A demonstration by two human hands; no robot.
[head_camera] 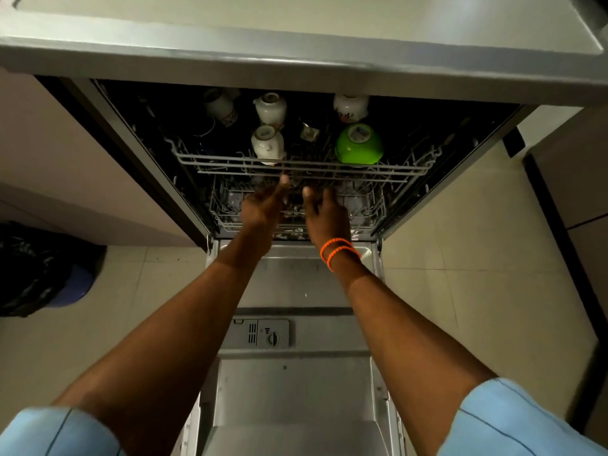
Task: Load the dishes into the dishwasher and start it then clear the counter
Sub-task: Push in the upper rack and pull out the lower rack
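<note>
The dishwasher stands open with its door folded down flat toward me. Its upper rack holds several upturned white cups and an upturned green bowl. Beneath it the lower rack sits inside the tub. My left hand reaches forward just below the upper rack's front rail, thumb tip touching the rail. My right hand, with orange bands on the wrist, reaches in beside it with fingers stretched toward the same rail. Neither hand holds a dish. The fingertips are lost in the dark under the rack.
A steel counter edge overhangs the dishwasher. The detergent dispenser is on the inside of the door. A black bin bag over a blue bin stands on the tiled floor to the left. Cabinet fronts flank both sides.
</note>
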